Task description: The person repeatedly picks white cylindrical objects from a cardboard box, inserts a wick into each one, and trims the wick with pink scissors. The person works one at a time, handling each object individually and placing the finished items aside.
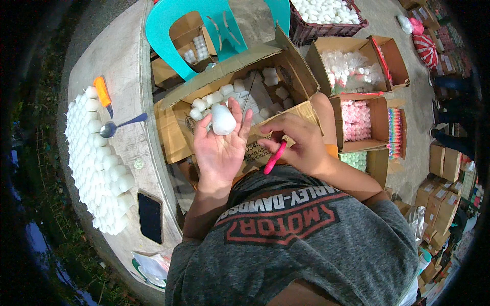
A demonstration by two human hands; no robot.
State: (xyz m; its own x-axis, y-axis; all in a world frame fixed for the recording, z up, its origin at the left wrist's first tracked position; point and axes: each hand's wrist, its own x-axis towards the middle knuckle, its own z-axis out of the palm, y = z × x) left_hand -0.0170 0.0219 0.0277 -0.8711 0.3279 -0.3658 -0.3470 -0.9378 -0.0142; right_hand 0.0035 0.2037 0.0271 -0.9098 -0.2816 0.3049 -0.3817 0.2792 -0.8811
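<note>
White wax candle (223,120), stubby and rounded, sits between the fingertips of the left hand (219,148); palm up, fingers half curled about it. Right hand (296,145) just beside, fingers closed on pink-handled scissors (274,158), handle sticking out below the knuckles. Beyond the fingertips: open cardboard box (265,66) of white candles. Further left, rows of candles (99,158), a spoon (120,125), a phone (150,217).
</note>
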